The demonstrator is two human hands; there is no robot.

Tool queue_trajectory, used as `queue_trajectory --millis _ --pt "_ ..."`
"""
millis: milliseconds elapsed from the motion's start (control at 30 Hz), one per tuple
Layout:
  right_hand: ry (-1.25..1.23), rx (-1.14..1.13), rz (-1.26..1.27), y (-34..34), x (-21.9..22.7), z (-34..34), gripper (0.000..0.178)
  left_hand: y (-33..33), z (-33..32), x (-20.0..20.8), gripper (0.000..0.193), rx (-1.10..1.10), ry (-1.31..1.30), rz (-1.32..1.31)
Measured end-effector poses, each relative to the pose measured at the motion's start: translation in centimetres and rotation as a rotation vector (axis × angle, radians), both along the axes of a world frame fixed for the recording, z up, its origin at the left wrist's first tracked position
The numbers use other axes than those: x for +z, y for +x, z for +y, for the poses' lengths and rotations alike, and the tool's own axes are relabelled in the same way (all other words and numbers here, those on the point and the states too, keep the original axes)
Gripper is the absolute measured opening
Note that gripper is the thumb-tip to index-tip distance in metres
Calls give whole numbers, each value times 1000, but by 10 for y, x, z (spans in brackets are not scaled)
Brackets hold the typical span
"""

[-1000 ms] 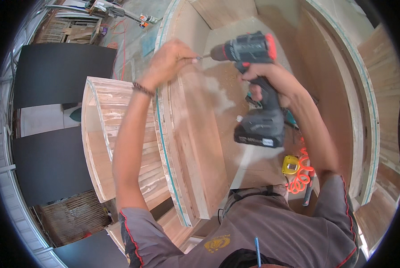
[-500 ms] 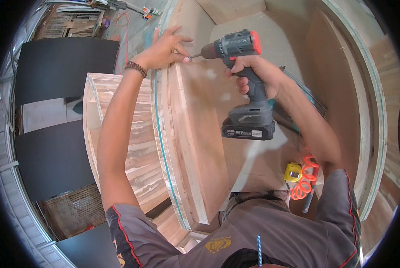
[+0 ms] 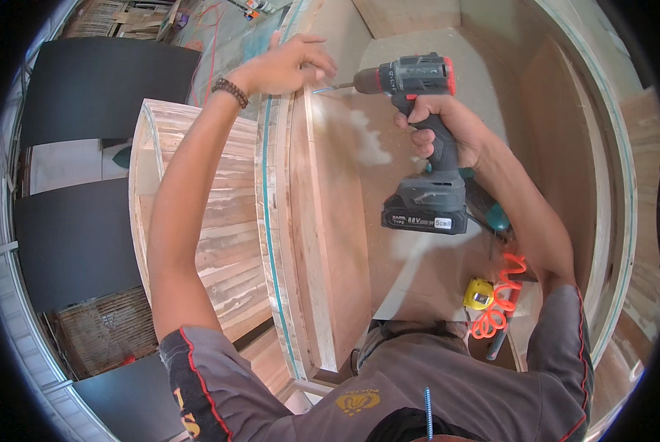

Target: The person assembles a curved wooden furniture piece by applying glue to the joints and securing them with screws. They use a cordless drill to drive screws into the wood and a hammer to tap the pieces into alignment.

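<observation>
Head view: a concrete floor (image 3: 232, 53) lies far left, dark panels (image 3: 75, 247) nearer. An open wooden box (image 3: 337, 221) contains a yellow tape measure (image 3: 479, 294) and an orange coiled hose (image 3: 504, 303) near right. Above its middle, the right grip (image 3: 455, 124) is wrapped round a cordless drill (image 3: 444, 152) pointing left; the left grip (image 3: 282, 70), fingers parted, is just beside the drill's tip.

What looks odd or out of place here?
A long blue screw shows at the picture's bottom edge, before the gray shirt. It looks odd because neither the left hand nor the right hand holds it; its support is hidden.
</observation>
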State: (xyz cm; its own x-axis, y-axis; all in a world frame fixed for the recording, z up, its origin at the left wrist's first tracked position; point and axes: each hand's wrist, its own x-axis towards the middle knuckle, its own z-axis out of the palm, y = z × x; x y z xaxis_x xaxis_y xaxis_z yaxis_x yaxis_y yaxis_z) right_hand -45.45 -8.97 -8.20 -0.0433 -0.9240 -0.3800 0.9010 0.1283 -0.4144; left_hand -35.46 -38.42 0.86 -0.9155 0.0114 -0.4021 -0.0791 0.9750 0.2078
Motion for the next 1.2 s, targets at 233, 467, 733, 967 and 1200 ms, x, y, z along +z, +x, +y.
queue_trajectory --millis 233,467,733,967,1200 --pt "0 12 14 -1 0 2 22 3 24 11 24 -62 -150 -53" --pt "21 9 53 2 5 2 24 6 20 3 21 -102 -173 -17" --pt "18 24 56 0 6 1 23 9 17 1 21 -126 -140 66" --pt "35 35 79 -2 4 0 22 4 21 8 20 -119 -175 -54" --pt "66 -9 142 3 8 -1 21 10 15 -2 19 -121 -151 73"
